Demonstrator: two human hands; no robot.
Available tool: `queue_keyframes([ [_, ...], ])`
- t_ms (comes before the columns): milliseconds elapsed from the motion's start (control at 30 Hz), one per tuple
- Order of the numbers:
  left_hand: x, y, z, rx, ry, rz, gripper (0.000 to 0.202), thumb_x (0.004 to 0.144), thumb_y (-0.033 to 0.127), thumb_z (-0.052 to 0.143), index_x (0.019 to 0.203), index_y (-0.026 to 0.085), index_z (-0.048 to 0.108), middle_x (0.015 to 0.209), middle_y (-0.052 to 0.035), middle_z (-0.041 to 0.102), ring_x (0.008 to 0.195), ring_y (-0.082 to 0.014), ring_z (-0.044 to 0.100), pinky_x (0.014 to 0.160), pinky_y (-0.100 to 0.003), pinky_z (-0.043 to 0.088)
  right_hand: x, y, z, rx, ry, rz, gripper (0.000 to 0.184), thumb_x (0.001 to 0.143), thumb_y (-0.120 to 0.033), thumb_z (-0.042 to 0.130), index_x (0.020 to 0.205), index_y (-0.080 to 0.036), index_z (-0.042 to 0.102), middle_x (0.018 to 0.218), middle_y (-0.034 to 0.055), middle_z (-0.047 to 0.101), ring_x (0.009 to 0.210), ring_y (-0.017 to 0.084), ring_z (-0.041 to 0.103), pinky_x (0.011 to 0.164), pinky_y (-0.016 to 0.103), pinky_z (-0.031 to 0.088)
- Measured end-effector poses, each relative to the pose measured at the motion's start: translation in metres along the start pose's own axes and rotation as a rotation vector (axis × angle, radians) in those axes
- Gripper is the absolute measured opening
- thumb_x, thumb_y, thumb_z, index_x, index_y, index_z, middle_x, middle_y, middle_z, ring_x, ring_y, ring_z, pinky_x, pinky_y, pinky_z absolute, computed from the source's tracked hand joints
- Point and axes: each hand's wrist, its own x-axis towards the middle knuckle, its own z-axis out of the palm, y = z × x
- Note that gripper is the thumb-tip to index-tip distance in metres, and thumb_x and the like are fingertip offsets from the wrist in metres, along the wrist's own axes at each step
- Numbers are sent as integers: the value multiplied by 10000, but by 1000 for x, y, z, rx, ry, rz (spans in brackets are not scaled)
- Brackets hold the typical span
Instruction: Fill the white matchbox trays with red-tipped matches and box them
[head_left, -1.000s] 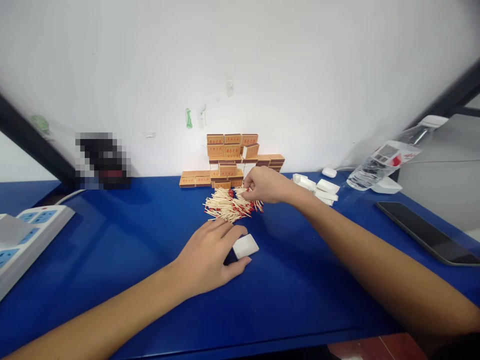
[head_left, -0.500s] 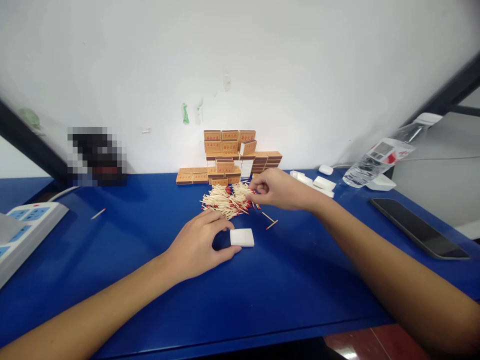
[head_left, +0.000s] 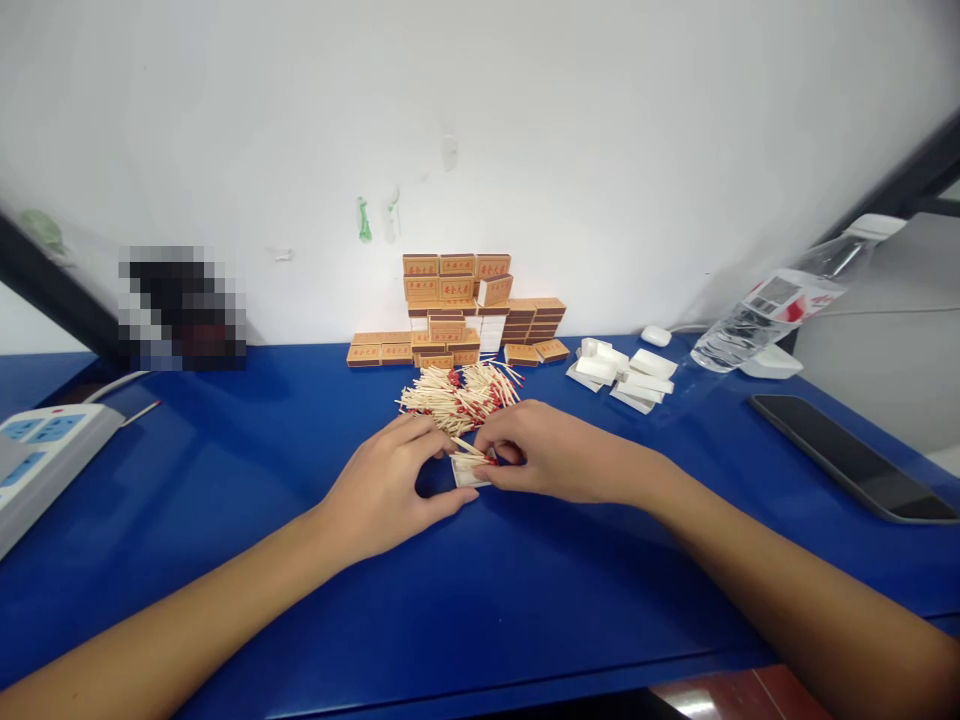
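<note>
My left hand (head_left: 390, 485) grips a small white matchbox tray (head_left: 466, 472) on the blue table (head_left: 525, 590), thumb and fingers round its left end. My right hand (head_left: 547, 452) is closed in a pinch on a few red-tipped matches (head_left: 474, 455) and lays them onto the tray. Just behind both hands lies a loose pile of matches (head_left: 457, 392).
Orange matchboxes (head_left: 457, 300) are stacked against the white wall. Several white inner trays (head_left: 626, 375) lie at the right, beside a tipped water bottle (head_left: 765, 315) and a dark phone (head_left: 851, 455). A power strip (head_left: 37, 455) sits at the left edge.
My right hand left the match pile and came toward me to the white tray, carrying matches. My left hand stayed on the tray.
</note>
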Motion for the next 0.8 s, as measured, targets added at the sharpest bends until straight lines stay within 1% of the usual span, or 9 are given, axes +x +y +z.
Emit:
queue_keyframes([
  [100,0,-2,0,-18,-14,-8,312,899,483,798,1020,212,703,992,-51,694,955,-258,658,821,-405,539,-4,2,-3,-19,5,6,116,929,-297,719,868,-199,729,701,-37,592,613,110,482,601,280,315],
  [200,0,-2,0,-36,-32,-10,328,906,487,793,1065,214,706,999,-48,687,964,-255,651,833,-410,534,-6,3,-7,-14,22,23,123,930,-326,723,926,-213,772,697,-38,580,610,113,483,604,280,320],
  [333,0,-2,-1,-50,-29,15,332,928,492,776,1088,213,694,1000,-46,686,963,-245,656,835,-398,534,-5,3,-5,-9,44,36,150,946,-324,705,899,-198,770,689,-30,580,600,114,455,607,291,297],
  [433,0,-2,-5,-27,-39,19,361,941,539,746,1067,206,687,995,-52,690,942,-243,661,818,-393,537,-3,2,0,-24,45,31,136,939,-285,707,847,-187,735,706,-19,601,613,117,447,612,291,291],
  [500,1,-3,-9,-5,-62,21,347,966,540,708,1045,203,682,1000,-58,693,927,-240,665,809,-389,541,-3,1,2,-29,44,18,149,943,-269,691,819,-187,709,706,-17,602,613,118,440,612,289,292],
  [667,1,-8,-13,9,-105,41,200,1045,392,612,1066,208,688,992,-50,690,909,-216,659,796,-357,537,-5,0,-1,-66,77,0,169,954,-254,653,805,-183,688,724,-12,607,634,119,457,635,289,312],
  [733,1,-9,-13,-15,-120,53,171,1063,338,584,1048,212,699,983,-41,689,905,-201,657,789,-337,529,-6,1,-2,-82,100,-2,158,940,-225,652,790,-180,677,722,-12,607,643,119,464,642,290,314],
  [800,1,-10,-13,-44,-133,67,164,1071,299,571,1029,216,705,980,-33,690,905,-190,659,783,-320,522,-6,2,-2,-78,88,2,133,919,-197,658,790,-180,680,713,-16,605,638,117,463,636,287,312],
])
